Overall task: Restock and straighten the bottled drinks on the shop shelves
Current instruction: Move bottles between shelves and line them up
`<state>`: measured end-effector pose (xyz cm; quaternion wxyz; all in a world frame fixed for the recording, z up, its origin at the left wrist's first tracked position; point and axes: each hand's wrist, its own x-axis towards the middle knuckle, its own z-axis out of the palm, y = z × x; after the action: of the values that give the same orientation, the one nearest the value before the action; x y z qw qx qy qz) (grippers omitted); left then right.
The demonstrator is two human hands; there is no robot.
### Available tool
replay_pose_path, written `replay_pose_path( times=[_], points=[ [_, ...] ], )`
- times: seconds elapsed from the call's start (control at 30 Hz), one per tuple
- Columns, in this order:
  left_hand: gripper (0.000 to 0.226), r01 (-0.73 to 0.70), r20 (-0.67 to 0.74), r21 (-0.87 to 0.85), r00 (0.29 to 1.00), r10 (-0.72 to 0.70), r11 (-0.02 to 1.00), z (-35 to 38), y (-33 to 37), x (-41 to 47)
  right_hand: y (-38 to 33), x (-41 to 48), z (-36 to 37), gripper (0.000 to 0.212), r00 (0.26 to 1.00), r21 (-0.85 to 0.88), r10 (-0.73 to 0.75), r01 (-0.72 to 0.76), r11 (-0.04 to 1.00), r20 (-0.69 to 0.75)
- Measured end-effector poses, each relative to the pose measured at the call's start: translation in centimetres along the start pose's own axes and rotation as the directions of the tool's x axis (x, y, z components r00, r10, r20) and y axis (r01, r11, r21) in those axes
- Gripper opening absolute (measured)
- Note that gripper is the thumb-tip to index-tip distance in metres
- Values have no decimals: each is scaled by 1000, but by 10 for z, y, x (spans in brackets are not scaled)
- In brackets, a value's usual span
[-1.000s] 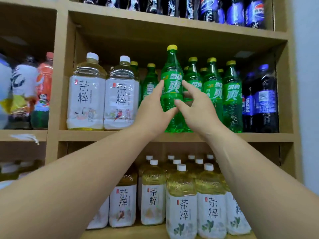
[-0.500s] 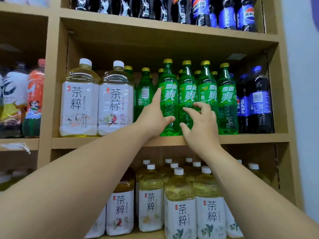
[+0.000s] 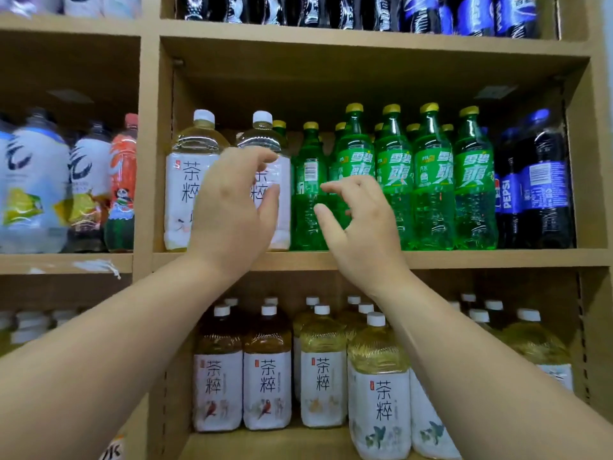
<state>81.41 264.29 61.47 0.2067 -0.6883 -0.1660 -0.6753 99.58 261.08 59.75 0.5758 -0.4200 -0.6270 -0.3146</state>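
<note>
"So, where was the green bottle [image 3: 306, 174]?"

"Standing straight up on the middle shelf [image 3: 497, 258], between the left hand [image 3: 232, 207] and the right hand [image 3: 361, 227]."

"Which hand was nearer?"

"The right one, I think. Both hands were empty, with fingers loosely bent."

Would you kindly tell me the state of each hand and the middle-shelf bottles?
Left hand: open, holding nothing, before a white-labelled clear plastic tea bottle.
Right hand: open, holding nothing.
Leftmost front green plastic soda bottle: upright, capped, barcode facing out.
Four green soda bottles beside it: upright, capped, logos facing out.
</note>
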Motion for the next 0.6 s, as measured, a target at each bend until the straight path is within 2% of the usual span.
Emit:
replay_pose_path(
  times=[0.1,0.17,0.33,0.5,0.6],
  points=[
    [39,50,-19,272,999,-47,961,-22,-28,-1,-28,8,23,56,972,153,120,-152,977,203],
    [46,69,2,371,997,-75,926,-33,-46,-4,-38,16,35,72,934,198,193,-260,945,302],
    [70,154,73,522,972,-224,839,-52,-73,-8,-40,34,47,98,846,305,376,-498,812,379],
    [78,165,119,567,953,-278,807,-52,-76,-9,-34,43,55,102,802,348,402,-566,747,442],
    [79,132,134,585,957,-256,800,-50,-72,5,-31,44,51,89,809,312,404,-551,774,427]
  ],
)
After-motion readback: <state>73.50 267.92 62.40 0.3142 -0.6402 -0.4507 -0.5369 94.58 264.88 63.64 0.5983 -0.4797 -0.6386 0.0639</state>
